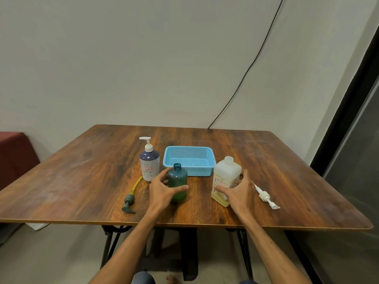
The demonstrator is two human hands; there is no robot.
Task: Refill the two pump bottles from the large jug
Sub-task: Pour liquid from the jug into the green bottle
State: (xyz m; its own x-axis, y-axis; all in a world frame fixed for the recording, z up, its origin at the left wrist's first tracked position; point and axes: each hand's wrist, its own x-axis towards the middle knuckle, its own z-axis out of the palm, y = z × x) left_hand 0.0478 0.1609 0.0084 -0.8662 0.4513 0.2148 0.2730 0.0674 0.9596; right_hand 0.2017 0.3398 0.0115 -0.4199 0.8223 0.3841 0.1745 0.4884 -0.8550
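A dark green bottle (178,177) stands upright near the table's middle with its neck uncapped. My left hand (162,189) wraps around its left side, thumb across the front. Its grey pump with a yellow tube (131,196) lies to the left on the table. The large translucent jug (225,179), uncapped and holding pale yellow liquid low down, stands to the right. My right hand (239,191) grips its lower right side. A white pump (265,196) lies right of the jug. A purple and white pump bottle (149,162), pump fitted, stands behind the green one.
A light blue mesh basket (189,160) sits behind the green bottle and the jug. The wooden table (82,171) has its front edge close to me. A black cable runs down the wall to the table's back edge. A red seat is at far left.
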